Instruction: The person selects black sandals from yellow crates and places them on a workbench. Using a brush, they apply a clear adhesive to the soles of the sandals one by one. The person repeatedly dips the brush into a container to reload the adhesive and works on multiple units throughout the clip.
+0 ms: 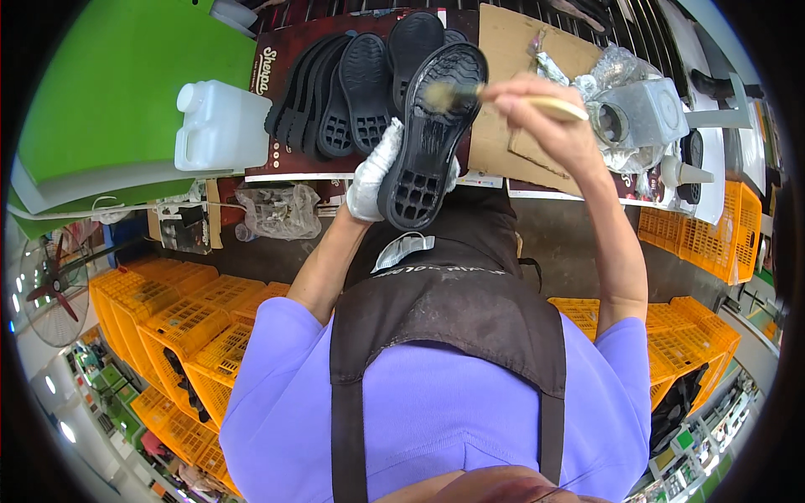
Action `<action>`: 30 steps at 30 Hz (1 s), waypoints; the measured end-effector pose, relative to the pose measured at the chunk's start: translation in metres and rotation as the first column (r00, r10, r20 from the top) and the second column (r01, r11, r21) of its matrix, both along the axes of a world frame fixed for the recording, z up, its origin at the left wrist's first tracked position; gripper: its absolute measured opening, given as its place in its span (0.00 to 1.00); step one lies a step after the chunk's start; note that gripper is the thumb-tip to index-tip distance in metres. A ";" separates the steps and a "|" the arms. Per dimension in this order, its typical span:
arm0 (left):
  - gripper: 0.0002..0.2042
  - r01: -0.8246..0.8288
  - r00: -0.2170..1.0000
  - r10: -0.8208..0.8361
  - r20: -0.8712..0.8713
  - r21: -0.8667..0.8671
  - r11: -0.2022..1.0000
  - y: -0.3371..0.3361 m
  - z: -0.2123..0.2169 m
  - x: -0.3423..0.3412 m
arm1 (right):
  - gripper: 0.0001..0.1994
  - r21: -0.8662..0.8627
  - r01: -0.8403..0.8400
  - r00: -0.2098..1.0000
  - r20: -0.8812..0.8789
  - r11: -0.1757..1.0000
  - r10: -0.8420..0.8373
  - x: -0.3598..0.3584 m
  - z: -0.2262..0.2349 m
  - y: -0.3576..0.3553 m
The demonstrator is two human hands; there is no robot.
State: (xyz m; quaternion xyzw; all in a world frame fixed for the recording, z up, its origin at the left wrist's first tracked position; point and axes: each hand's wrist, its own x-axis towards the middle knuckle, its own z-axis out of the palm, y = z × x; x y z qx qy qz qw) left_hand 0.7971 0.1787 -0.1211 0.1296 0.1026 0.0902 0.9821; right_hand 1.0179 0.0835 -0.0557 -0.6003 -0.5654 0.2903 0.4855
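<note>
A black shoe sole [419, 163] is held up over the bench's near edge, its hollow inner side facing me. My left hand [375, 178], in a white glove, grips it from beneath and along its left side. Bare, my right hand [545, 113] is closed round the pale handle of a brush [562, 107]. The brush's bristles touch the sole's upper half, which looks wet and shiny. Behind and left of it, several more black soles [366, 84] lie in a row on a dark red printed board [285, 42].
At the left stands a white plastic jug [222, 126] by a green surface [142, 75]. To the right, a translucent container [646, 113] lies on its side in crumpled plastic, near a nozzle bottle [683, 173]. Cardboard [503, 50] covers the bench. Orange crates [201, 327] stand on both sides.
</note>
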 end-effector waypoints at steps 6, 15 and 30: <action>0.27 -0.036 0.994 0.057 -0.094 0.217 0.975 0.002 0.001 -0.001 | 0.05 0.188 -0.073 0.928 0.372 0.979 -0.002 -0.028 0.002 -0.007; 0.28 -0.073 0.996 0.066 0.054 0.136 0.988 0.009 0.003 -0.003 | 0.08 0.227 -0.199 0.940 0.319 0.953 0.120 -0.049 0.012 -0.007; 0.29 -0.135 0.981 0.180 -0.072 0.410 0.902 0.024 0.007 -0.009 | 0.05 0.063 -0.095 0.995 -0.023 0.993 0.097 -0.045 0.036 -0.002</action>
